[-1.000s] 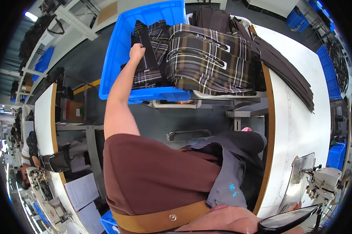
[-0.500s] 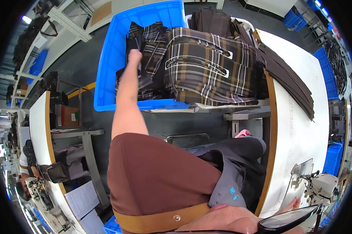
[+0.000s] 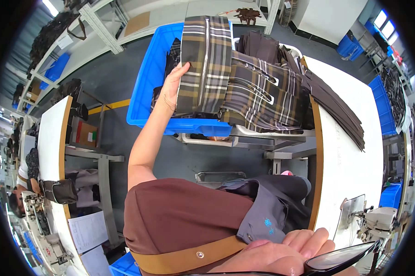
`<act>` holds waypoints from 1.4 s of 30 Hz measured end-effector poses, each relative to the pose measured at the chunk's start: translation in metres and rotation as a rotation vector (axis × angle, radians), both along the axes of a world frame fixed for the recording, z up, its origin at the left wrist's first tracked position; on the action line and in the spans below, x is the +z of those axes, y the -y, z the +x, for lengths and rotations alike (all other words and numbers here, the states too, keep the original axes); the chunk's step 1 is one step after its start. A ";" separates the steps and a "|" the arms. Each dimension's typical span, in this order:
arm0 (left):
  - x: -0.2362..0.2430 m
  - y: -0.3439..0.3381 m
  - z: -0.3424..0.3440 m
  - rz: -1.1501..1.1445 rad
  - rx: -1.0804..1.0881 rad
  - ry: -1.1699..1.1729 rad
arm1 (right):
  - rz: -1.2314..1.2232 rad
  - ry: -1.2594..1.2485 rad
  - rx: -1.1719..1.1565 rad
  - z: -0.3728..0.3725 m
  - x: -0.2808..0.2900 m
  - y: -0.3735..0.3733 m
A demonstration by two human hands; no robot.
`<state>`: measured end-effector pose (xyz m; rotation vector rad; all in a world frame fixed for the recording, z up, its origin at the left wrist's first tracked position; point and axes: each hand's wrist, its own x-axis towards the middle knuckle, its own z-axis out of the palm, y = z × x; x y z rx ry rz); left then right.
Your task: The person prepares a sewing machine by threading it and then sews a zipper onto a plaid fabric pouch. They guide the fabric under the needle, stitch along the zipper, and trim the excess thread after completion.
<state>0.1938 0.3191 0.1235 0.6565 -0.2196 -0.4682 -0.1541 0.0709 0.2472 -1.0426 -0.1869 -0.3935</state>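
Note:
A plaid fabric panel (image 3: 193, 69) in brown, black and white, with a zipper running along it, stands upright over the blue bin. My left hand (image 3: 174, 85) grips its left edge, thumb on the near face and the fingers partly behind it. Inside the blue bin (image 3: 145, 78) lie dark plaid pieces, largely covered by the panel. To the right is a stack of similar plaid pieces (image 3: 262, 106) with zippers. My right hand (image 3: 311, 241) is at the lower edge, near the glasses, its fingers loosely bent and nothing visible in them; its palm is hidden.
A white table (image 3: 350, 106) on the right carries a sewing machine (image 3: 377, 223) and a bundle of dark strips (image 3: 341, 106). Left of me stands another white table (image 3: 53, 138). A person sits at a sewing machine (image 3: 44, 230) at far left. Shelving (image 3: 102, 30) stands behind the bin.
My left hand has come up from inside the blue bin and now holds the zippered plaid panel. My right hand has moved left, away from the sewing machine.

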 end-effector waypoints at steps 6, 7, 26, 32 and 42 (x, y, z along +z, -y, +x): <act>0.010 0.014 -0.017 0.057 -0.015 0.039 | 0.022 0.121 -0.002 0.001 -0.001 -0.002; 0.012 0.016 -0.018 0.068 -0.020 0.043 | 0.022 0.140 -0.005 -0.001 -0.001 -0.001; 0.015 -0.042 0.062 1.966 0.281 0.968 | 0.059 0.265 -0.221 -0.018 -0.001 -0.002; 0.000 0.132 0.021 1.377 0.168 1.540 | -0.007 0.470 -0.280 -0.020 -0.014 0.023; -0.061 0.307 0.027 1.688 -0.305 1.917 | -0.252 0.233 -0.003 -0.072 -0.016 0.079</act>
